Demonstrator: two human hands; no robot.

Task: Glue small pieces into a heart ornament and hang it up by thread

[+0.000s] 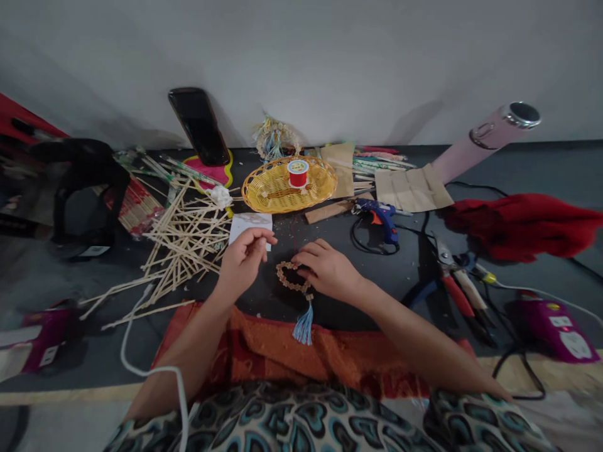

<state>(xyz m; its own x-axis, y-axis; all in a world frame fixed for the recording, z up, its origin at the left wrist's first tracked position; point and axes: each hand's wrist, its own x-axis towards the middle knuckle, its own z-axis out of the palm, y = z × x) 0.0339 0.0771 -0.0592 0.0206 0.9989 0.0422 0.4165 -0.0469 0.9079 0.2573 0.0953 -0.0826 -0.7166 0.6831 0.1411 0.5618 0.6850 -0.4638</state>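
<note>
A beaded loop (pixel 284 280) with a light blue tassel (pixel 304 325) lies on the dark table in front of me. My right hand (pixel 327 270) is closed at the loop's upper right side, with the fingertips on the beads. To the left of the loop, my left hand (pixel 245 257) is raised with thumb and fingers pinched together; whatever is between them is too small to make out. A thin red thread runs faintly above the right fingers. Beyond my hands, a spool of red thread (pixel 298 177) stands in a yellow woven basket (pixel 254 199).
Many loose sticks (pixel 174 245) are heaped at left beside a white paper (pixel 238 225). A blue glue gun (pixel 384 220), pliers (pixel 455 276) and a red cloth (pixel 522 226) lie at right. A phone (pixel 200 125) and a pink bottle (pixel 475 147) stand behind. A white cable (pixel 155 370) crosses my left arm.
</note>
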